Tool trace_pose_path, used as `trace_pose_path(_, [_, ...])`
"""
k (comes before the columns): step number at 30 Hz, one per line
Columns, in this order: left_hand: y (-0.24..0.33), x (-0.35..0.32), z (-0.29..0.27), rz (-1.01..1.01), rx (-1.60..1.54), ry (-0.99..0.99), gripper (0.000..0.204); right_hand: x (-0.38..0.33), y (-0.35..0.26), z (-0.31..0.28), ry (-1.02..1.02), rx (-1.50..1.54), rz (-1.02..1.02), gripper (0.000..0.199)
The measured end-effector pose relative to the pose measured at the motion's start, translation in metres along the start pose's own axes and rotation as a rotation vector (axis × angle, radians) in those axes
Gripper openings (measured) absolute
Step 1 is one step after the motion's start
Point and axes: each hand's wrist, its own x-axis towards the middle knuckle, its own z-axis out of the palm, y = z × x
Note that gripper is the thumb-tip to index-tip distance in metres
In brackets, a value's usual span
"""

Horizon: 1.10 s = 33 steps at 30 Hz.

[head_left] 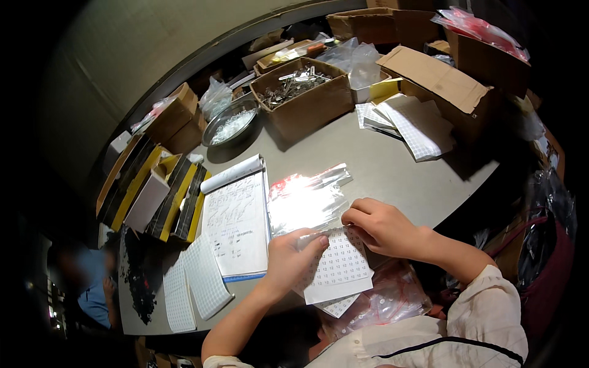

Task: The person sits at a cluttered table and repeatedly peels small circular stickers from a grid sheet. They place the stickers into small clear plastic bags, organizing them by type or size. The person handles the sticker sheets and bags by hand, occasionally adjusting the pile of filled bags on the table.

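My left hand [291,257] grips a white sheet of small printed stickers [340,260], thumb on top, close to my body. At the sheet's upper right edge, my right hand [381,226] is closed in a pinch; what lies between its fingertips is hidden. A second sticker sheet [338,305] shows beneath the first. Just beyond both hands lie shiny clear plastic bags [307,199] with red along the far edge. Below the sheets, at my lap, is a clear bag [392,297] with small round pale things in it.
A notepad [236,221] with handwriting lies left of the bags, with more sticker sheets [196,282] before it. Black-and-yellow boxes [165,196] stand at left. Behind are a bowl of clear pieces [232,126], a carton of metal parts [300,107] and paper sheets [417,126]. A person [95,288] is at far left.
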Motion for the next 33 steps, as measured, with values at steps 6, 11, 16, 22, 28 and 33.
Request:
trace_pose_path(6, [-0.022,0.013,-0.011,-0.095,-0.117,-0.083,0.016,0.005,0.003,0.011,0.035,-0.065,-0.087,0.024])
trace_pose_path(11, [-0.045,0.016,-0.018,-0.171,-0.349,-0.119,0.018,0.01,-0.003,0.011,-0.013,-0.237,-0.329,0.028])
trace_pose_path(16, [-0.052,0.021,-0.023,-0.151,-0.43,-0.164,0.022,0.015,-0.004,0.005,-0.179,-0.176,-0.516,0.018])
trace_pose_path(22, [-0.046,0.013,-0.028,-0.159,-0.509,-0.176,0.026,0.065,0.041,-0.009,-0.132,0.685,0.392,0.017])
trace_pose_path(28, [-0.042,0.012,-0.024,-0.106,-0.486,-0.165,0.025,0.126,0.125,-0.011,-0.135,0.539,0.503,0.055])
trace_pose_path(33, [-0.049,0.01,-0.022,-0.05,-0.414,-0.14,0.026,0.114,0.119,0.015,-0.162,0.177,0.387,0.077])
